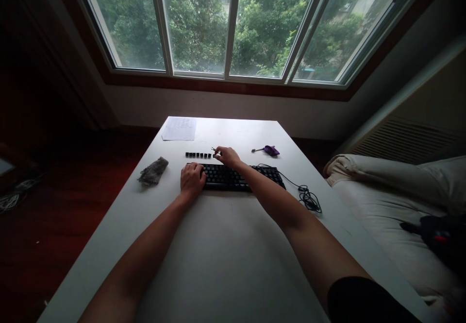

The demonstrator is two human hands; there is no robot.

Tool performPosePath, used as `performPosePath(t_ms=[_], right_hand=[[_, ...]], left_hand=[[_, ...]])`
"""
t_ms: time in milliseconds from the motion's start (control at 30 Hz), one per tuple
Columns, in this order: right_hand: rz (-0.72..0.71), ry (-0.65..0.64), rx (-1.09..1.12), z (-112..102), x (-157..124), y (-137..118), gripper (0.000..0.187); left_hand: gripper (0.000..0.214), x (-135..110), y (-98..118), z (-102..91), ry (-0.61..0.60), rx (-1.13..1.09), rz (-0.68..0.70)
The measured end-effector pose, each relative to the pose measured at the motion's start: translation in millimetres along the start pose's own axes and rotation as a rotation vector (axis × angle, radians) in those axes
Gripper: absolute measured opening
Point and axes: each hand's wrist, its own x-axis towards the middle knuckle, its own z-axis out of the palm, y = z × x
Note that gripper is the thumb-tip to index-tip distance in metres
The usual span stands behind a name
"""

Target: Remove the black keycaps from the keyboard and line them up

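Observation:
A black keyboard (227, 179) lies across the white table. My left hand (192, 179) is closed over its left end, fingers curled at the back edge. Beyond the keyboard's back edge, my right hand (227, 156) pinches a thin wire keycap puller (214, 149), its prongs pointing left. A dark keycap shows just below the puller, by the fingertips; whether the fingers touch it I cannot tell. Left of it, several black keycaps (197, 155) stand in a row behind the keyboard. My right forearm passes over the keyboard and hides part of its keys.
A crumpled grey cloth (153, 171) lies on the left of the table (218, 245). Printed paper (179, 129) is at the far left corner. A small brush (257, 150) and purple cloth (271, 151) lie right. The coiled cable (309, 199) sits near the right edge.

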Motion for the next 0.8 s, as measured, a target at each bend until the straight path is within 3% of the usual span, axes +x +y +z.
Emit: performPosePath(t_ms=[333,800], right_hand=[[0.047,-0.065,-0.141,24.7,30.8,-4.4,0.029],[0.084,-0.099,-0.132,30.5,36.9,-11.5,0.031]], left_hand=[[0.015,0.8,-4.8,0.9,-0.015,-0.005,0.002],[0.014,0.7,-6.2,-1.7,-0.019,-0.018,-0.005]])
